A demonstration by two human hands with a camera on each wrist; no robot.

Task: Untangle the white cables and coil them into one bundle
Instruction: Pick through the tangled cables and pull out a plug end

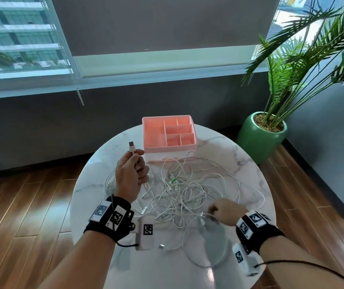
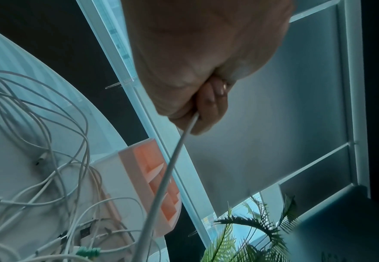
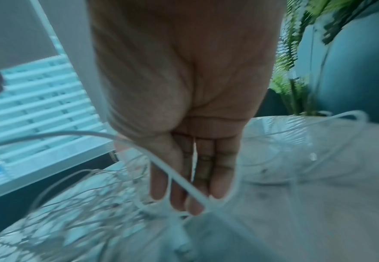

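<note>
A tangle of white cables (image 1: 183, 190) lies spread over the round marble table (image 1: 162, 270). My left hand (image 1: 138, 161) is raised above the tangle's left side and grips one white cable. That cable's USB plug (image 1: 132, 147) sticks up out of the fist. In the left wrist view the held cable (image 2: 172, 168) runs down from the curled fingers (image 2: 208, 108) toward the pile (image 2: 56, 159). My right hand (image 1: 219, 211) is low at the tangle's near right edge. The right wrist view is blurred; its fingers (image 3: 217, 168) point straight down with a cable (image 3: 177, 179) lying across them.
A pink divided organizer tray (image 1: 168, 148) stands at the table's far edge, just behind the cables. A loose metal plug (image 1: 161, 246) lies near the front. A green connector (image 1: 173, 180) sits mid-tangle. A palm in a green pot (image 1: 258, 142) stands on the wooden floor at right.
</note>
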